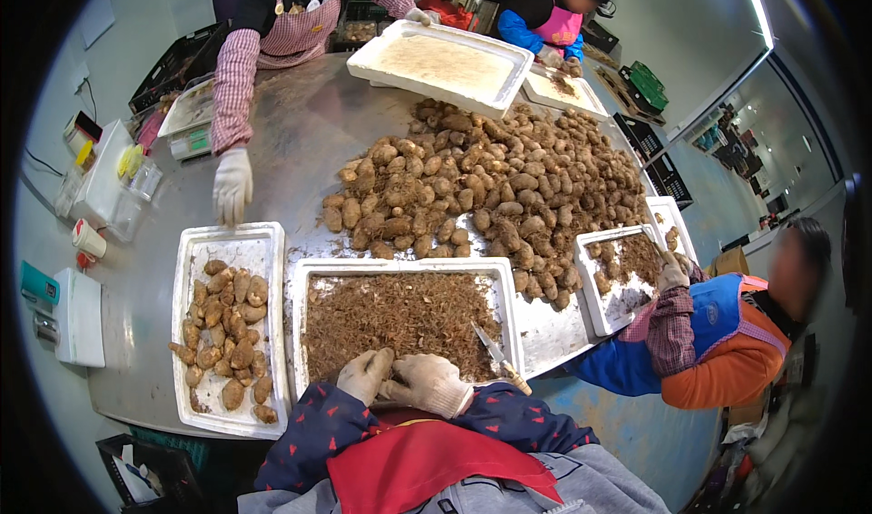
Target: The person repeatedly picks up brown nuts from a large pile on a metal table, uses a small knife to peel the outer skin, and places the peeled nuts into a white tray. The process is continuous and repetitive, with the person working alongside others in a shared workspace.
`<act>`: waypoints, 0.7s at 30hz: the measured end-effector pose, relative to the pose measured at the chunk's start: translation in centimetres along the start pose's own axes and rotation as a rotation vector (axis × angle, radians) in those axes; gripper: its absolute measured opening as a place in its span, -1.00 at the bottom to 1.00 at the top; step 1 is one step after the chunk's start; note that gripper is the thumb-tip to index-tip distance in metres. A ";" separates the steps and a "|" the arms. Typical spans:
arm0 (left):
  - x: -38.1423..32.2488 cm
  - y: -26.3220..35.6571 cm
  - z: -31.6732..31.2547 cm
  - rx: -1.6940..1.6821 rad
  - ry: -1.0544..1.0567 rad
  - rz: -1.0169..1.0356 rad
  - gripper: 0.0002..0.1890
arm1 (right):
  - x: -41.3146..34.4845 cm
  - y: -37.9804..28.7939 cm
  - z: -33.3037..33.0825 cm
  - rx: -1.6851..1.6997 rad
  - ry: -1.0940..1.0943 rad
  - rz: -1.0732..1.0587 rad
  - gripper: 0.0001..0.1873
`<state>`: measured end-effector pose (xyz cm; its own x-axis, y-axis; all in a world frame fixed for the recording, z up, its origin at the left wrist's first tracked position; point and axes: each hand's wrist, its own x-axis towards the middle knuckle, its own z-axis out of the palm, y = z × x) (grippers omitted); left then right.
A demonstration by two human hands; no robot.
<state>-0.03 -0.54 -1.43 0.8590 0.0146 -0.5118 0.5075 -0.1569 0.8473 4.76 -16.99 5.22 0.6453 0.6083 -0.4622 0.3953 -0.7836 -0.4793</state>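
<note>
My left hand (pixel 366 376) and my right hand (pixel 433 384), both in whitish work gloves, meet at the near edge of a white foam tray (pixel 402 266) full of brown root fibres (pixel 392 316). Something small and dark shows between the fingers; what it is and which hand holds it cannot be made out. A knife (pixel 501 359) with a pale handle lies over the tray's near right corner, beside my right hand. To the left, another foam tray (pixel 278 296) holds several brown taro-like tubers (pixel 242 354). A large heap of fibrous tubers (pixel 524 187) lies beyond the fibre tray.
Across the metal table (pixel 300 119), a person's gloved hand (pixel 233 186) is at the tuber tray's far edge; the other touches a foam tray (pixel 443 61). A person at right works over a small tray (pixel 599 310). Another stands at the back. Containers (pixel 109 180) line the left side.
</note>
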 end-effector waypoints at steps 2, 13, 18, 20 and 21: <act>0.3 -0.3 0.2 0.047 0.004 -0.021 -0.54 | -0.3 -0.1 0.2 0.016 0.016 0.013 -0.34; 1.3 5.4 -1.8 0.029 -0.358 -0.073 -0.46 | -0.7 1.8 -0.5 -0.053 0.228 -0.093 -0.41; 2.6 4.7 -1.5 0.101 -0.371 -0.243 -0.24 | -1.4 1.7 -0.4 0.178 0.254 -0.122 -0.47; 2.1 2.9 0.0 -0.073 -0.208 0.011 -0.28 | -1.5 1.6 0.1 0.451 0.175 0.051 -0.51; 1.8 1.9 0.8 -0.153 -0.117 0.135 -0.30 | -1.5 1.7 0.5 0.588 0.134 0.135 -0.52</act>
<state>2.38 -1.62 -0.85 0.9106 -0.1119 -0.3980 0.4006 0.0015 0.9162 4.16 -19.14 4.74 0.7561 0.4575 -0.4679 -0.0976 -0.6282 -0.7719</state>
